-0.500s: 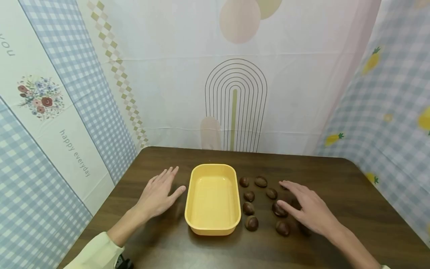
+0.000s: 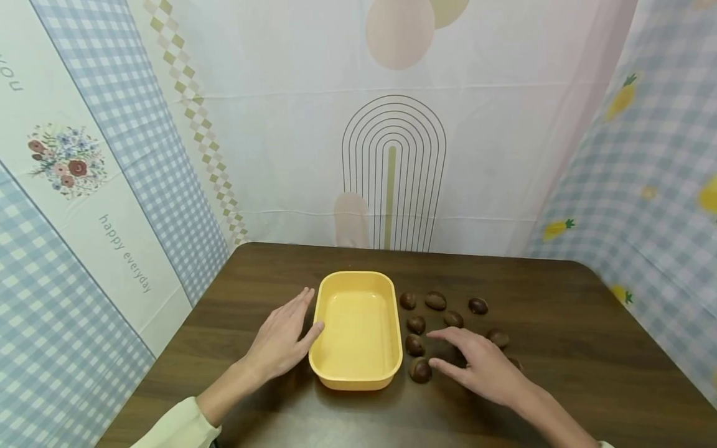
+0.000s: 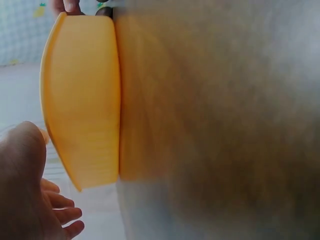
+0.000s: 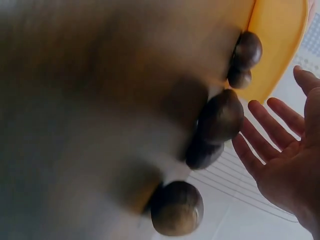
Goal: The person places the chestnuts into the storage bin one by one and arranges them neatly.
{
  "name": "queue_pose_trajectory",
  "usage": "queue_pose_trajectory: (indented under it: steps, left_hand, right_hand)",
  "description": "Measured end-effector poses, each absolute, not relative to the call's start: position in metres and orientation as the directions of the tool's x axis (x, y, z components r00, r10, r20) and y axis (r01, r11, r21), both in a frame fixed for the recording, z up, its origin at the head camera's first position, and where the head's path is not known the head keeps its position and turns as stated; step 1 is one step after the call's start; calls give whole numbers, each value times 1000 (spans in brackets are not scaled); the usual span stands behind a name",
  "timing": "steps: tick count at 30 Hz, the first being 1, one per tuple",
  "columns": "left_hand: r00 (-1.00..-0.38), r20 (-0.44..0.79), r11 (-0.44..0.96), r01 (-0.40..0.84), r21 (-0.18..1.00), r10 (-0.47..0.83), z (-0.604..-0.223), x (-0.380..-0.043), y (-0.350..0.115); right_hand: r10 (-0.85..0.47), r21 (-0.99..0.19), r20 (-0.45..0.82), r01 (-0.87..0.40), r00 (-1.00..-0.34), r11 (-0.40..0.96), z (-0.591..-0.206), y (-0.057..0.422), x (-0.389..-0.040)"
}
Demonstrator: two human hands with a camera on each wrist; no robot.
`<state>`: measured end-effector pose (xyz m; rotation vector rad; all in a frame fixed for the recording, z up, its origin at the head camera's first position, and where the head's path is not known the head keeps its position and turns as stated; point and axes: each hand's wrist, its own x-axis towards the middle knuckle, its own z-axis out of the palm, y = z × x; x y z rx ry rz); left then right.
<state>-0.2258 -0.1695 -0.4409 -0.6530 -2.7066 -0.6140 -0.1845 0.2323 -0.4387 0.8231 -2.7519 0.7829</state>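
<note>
Dk brown wood-grain tabletop (image 2: pixel 280 267), far corners rounded. Behind it, white cloth (image 2: pixel 280 155) w/ thin-line arch (image 2: pixel 414 162), pale circle (image 2: pixel 400 31) up top & diamond strip (image 2: pixel 196 115) on L side. Far L: blue/wht check cloth (image 2: pixel 33 311) w/ flower bunch (image 2: pixel 67 160) & "happy everyday" lettering (image 2: pixel 124 254). R cloth (image 2: pixel 627 205): also blue check, w/ yellow pineapples (image 2: pixel 620 102).

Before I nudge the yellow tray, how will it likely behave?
The yellow tray should feel stiff; its walls show no sag. It's probably light, being empty and thin-rimmed. Its broad footprint should make it slide rather than tip.

Left hand (image 3: pixel 30 190) sat beside yellow tray (image 3: pixel 85 100), fingers apart; right hand (image 3: pixel 72 5) and dark object (image 3: pixel 104 11) partly showed beyond.
</note>
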Motion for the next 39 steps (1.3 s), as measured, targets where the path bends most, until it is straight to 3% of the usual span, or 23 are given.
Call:
queue_pose_trajectory:
  steps: [11,25,39]
  left_hand:
    - [-832,405,786,521,333,379,-448,-219,-162]
    - [-827,417,781,526,337,377,-449,-219,-160]
    - [-827,416,787,524,325,378,-450,-218,-161]
  right_hand:
    - [-520,-445,262,-580,-813,682,-444,223,-186]
    - [-541,-553,161,-529,-826,643,-449,219,-192]
    - [-552,-521,159,-544,-819,657,-451,218,-194]
